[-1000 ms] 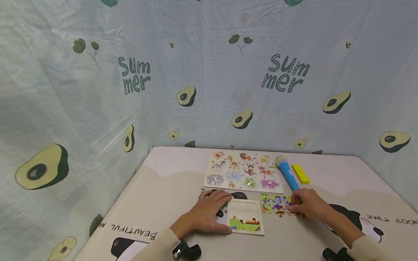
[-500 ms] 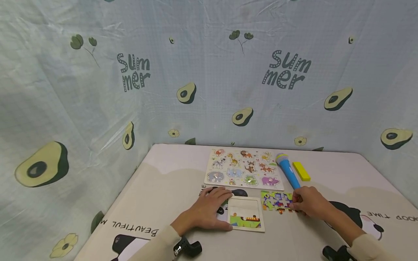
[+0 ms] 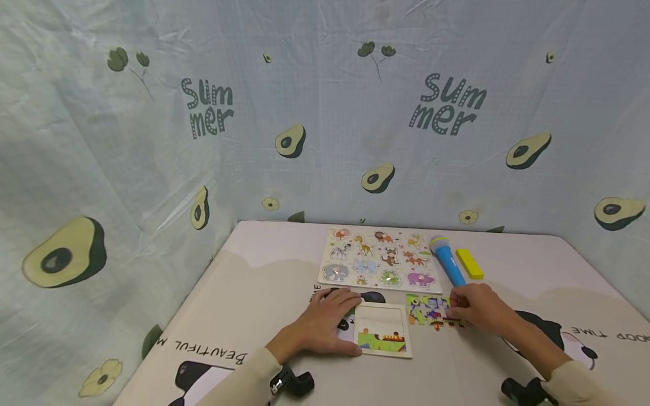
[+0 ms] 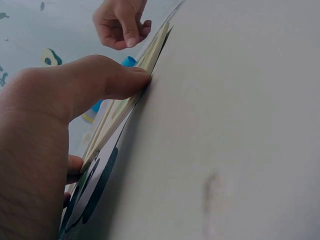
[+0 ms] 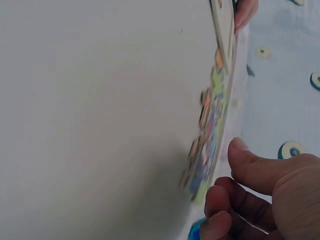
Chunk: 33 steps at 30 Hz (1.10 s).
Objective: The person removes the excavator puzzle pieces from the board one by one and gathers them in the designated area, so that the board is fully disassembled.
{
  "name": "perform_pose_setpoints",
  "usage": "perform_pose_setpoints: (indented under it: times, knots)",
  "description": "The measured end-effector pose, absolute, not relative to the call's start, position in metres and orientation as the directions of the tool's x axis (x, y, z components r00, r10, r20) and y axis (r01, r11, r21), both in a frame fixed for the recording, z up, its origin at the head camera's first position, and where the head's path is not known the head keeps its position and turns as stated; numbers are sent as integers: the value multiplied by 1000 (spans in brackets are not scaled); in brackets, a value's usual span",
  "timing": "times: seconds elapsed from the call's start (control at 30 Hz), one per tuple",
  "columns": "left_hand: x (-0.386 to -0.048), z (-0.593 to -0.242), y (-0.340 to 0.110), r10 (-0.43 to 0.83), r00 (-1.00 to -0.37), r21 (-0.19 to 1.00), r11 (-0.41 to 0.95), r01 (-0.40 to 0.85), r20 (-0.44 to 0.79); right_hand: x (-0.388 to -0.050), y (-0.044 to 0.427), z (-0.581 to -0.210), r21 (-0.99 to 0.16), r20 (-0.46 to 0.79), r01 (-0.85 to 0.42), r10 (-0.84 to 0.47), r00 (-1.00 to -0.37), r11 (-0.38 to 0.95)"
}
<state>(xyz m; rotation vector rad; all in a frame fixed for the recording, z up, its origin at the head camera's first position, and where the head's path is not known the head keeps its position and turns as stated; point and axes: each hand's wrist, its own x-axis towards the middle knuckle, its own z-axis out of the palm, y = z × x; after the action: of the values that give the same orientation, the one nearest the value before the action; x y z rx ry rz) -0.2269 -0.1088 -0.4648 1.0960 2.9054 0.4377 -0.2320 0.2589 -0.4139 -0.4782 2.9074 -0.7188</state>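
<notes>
A wooden puzzle tray (image 3: 383, 354), part-filled with green pieces along its lower side, lies in front of me. My left hand (image 3: 325, 324) holds its left side, thumb on the near corner and fingertips at the far one; the left wrist view shows the thumb (image 4: 120, 80) on the tray's edge. To the right, a patch of colourful jigsaw pieces (image 3: 426, 310) lies on the table. My right hand (image 3: 479, 307) hovers over its right end, fingers loosely bent. In the right wrist view, thumb and fingers (image 5: 245, 165) stand apart with no piece visible between them.
Behind the tray lies an animal peg board (image 3: 378, 259). A blue toy microphone (image 3: 449, 264) and a yellow block (image 3: 469, 264) lie at its right, the microphone's handle end close to my right hand. A printed cloth wall (image 3: 315, 107) stands behind the table.
My right hand has shifted slightly left and lifted a little off the jigsaw pieces. The left hand keeps its hold on the tray. The head view has tilted slightly.
</notes>
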Motion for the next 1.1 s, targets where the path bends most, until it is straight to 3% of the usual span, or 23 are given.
perform_pose_setpoints:
  times: [0.17,0.5,1.1]
  knots:
    - [-228,-463,-108,647,-757,269,715,645,93,-231,235,-410,-501,21,-349,-391,-920,792]
    - [-226,-461,-108,646,-758,264,718,644,93,-225,184,-409,-530,-28,-431,-523,-852,731]
    - [-226,-462,-110,651,-751,261,711,653,108,-210,125,-412,-618,-88,-444,-619,-781,648]
